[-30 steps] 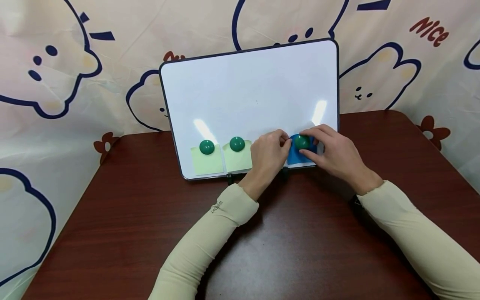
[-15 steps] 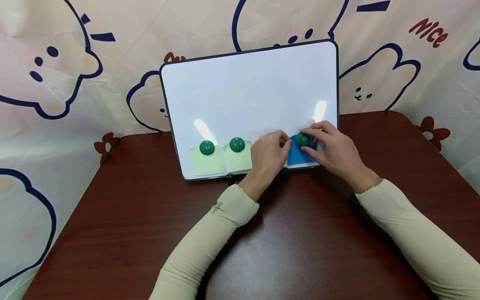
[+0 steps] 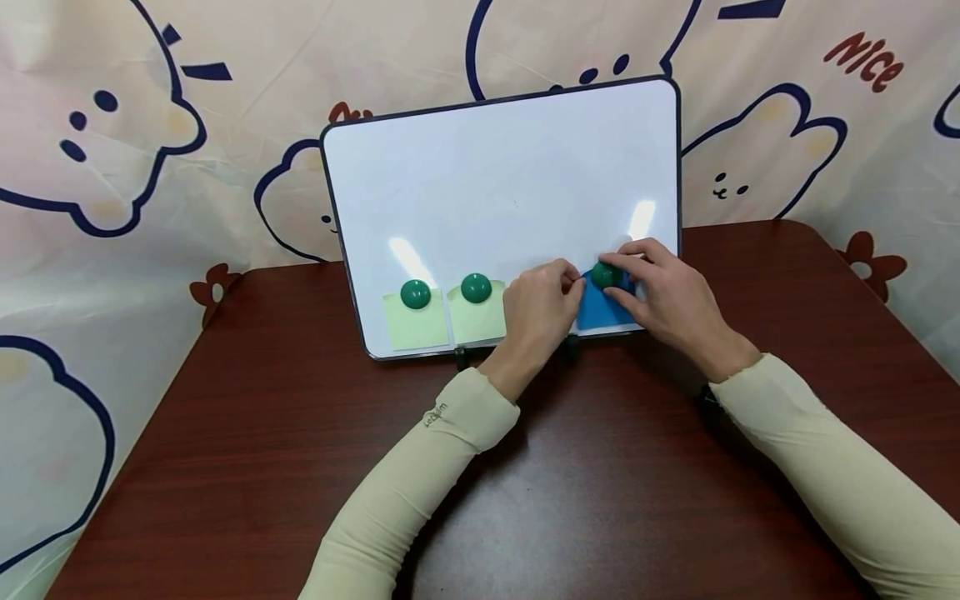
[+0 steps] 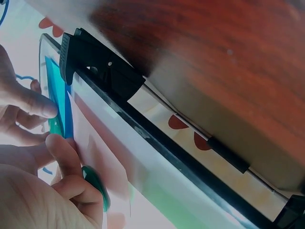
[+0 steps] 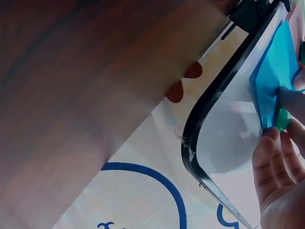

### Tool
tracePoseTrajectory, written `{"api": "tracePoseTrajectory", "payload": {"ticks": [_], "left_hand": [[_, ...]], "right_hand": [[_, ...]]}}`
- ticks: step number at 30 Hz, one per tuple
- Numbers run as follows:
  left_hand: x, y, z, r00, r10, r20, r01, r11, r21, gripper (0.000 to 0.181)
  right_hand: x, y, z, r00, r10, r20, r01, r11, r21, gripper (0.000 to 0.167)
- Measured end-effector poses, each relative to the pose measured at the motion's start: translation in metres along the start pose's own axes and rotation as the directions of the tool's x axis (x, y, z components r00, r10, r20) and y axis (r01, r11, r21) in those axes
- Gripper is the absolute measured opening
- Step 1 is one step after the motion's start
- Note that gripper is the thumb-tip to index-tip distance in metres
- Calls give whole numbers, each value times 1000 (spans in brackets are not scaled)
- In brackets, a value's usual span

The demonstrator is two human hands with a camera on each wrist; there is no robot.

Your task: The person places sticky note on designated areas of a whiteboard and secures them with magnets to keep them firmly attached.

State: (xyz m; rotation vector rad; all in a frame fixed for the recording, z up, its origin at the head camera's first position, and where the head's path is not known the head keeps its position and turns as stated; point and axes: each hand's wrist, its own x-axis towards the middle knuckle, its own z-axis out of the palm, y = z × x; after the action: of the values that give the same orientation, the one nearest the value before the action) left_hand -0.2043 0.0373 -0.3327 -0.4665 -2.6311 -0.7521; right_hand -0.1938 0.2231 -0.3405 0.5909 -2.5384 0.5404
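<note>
A blue sticky note [image 3: 602, 312] lies against the lower right of a white board [image 3: 502, 183]. My left hand [image 3: 542, 307] pinches the note's upper left corner between thumb and index finger. With thumb and fingers my right hand [image 3: 673, 302] holds a round green magnet [image 3: 606, 276] at the top of the same note. In the left wrist view, a pink note [image 4: 102, 143] shows beside the blue one, with another green magnet [image 4: 97, 186] partly behind my left fingers. The head view has that pink note hidden behind my left hand.
Left on the board, two pale green notes [image 3: 417, 325] each have a green magnet [image 3: 415, 294] at the top. Black clip feet [image 4: 102, 64] and a thin rod support the board's lower edge. It stands on a brown table [image 3: 285, 433] before a patterned cloth [image 3: 247, 50].
My right hand has shifted slightly upward, and the green magnet with it, toward the blue note's top edge. The left hand keeps its pinch on the corner.
</note>
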Motion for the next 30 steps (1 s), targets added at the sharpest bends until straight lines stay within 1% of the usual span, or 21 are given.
{"api": "tracePoseTrajectory", "payload": {"ticks": [6, 10, 13, 16, 18, 20, 22, 25, 28, 30], "left_hand": [[0, -1, 0, 1000, 1, -3, -1, 1000, -4, 19], [-1, -4, -2, 1000, 5, -7, -5, 1000, -14, 19], [-3, -8, -3, 1000, 15, -22, -16, 1000, -26, 18], [-7, -13, -5, 998, 42, -56, -44, 998, -46, 17], [-9, -16, -7, 995, 67, -79, -72, 995, -64, 17], [-11, -19, -9, 991, 98, -90, -105, 991, -80, 17], [-14, -21, -11, 988, 129, -81, -136, 987, -90, 18], [-20, -23, -14, 985, 166, -42, -170, 980, -104, 23], [-26, -24, -18, 982, 191, -5, -190, 974, -120, 26], [-30, -25, -21, 980, 196, 6, -194, 972, -132, 27]], "right_hand": [[0, -1, 1, 1000, 7, 2, -7, 1000, 0, 49], [0, -3, 2, 1000, 18, -11, -17, 999, 37, 50], [-2, -5, 3, 1000, 22, -19, -21, 997, 79, 50], [-3, -7, 5, 1000, 24, -17, -22, 993, 114, 50], [-3, -8, 5, 1000, 27, -8, -25, 990, 142, 51], [-3, -9, 6, 1000, 26, 4, -27, 985, 170, 52], [-4, -11, 7, 1000, 22, 19, -26, 980, 199, 52], [-6, -14, 7, 999, 10, 48, -21, 973, 230, 52], [-10, -18, 5, 997, 7, 77, -27, 967, 254, 53], [-12, -21, 4, 996, 8, 94, -33, 963, 268, 53]]}}
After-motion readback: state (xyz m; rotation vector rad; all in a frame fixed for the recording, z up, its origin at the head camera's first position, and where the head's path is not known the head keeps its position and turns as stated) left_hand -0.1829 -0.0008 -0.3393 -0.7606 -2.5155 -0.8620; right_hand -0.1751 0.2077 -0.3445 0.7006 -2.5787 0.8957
